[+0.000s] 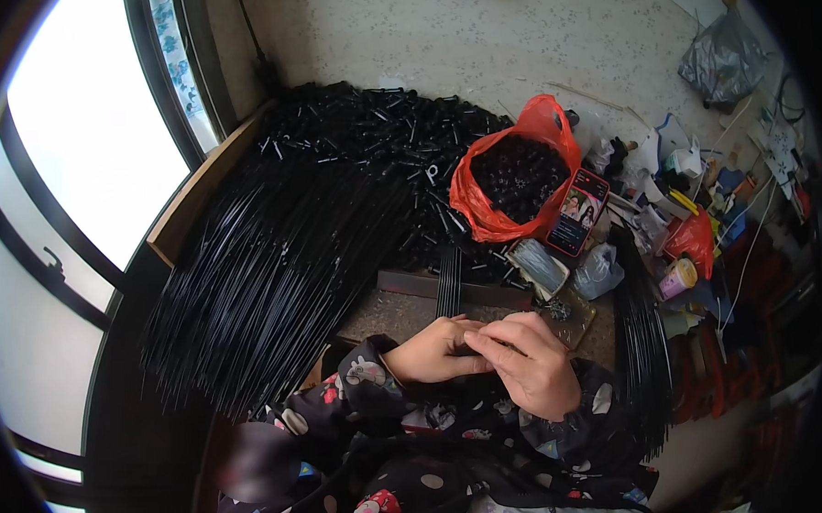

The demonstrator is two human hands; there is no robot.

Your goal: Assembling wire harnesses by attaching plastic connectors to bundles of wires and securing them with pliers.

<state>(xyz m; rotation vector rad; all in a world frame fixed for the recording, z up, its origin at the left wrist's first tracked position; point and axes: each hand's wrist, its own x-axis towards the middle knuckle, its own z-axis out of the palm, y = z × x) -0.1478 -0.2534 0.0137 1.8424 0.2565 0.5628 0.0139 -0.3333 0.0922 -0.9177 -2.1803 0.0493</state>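
My left hand (432,350) is closed at the near end of a small row of thin black rods (449,282), which reach away from me over a low dark bar (497,291). Against its fingertips, my right hand (535,366) makes a pinch with thumb and forefinger. Whatever lies between those fingertips is too small and covered to make out. Both hands meet just above the near edge of the brown work surface (386,318).
Long black rods (256,272) lie heaped at left, with short black parts (368,121) piled behind. A red plastic bag (482,194) holds small black pieces. Nearby are a phone (578,212), a tray of thin pins (540,265), a clear bag (599,272) and more rods (640,347).
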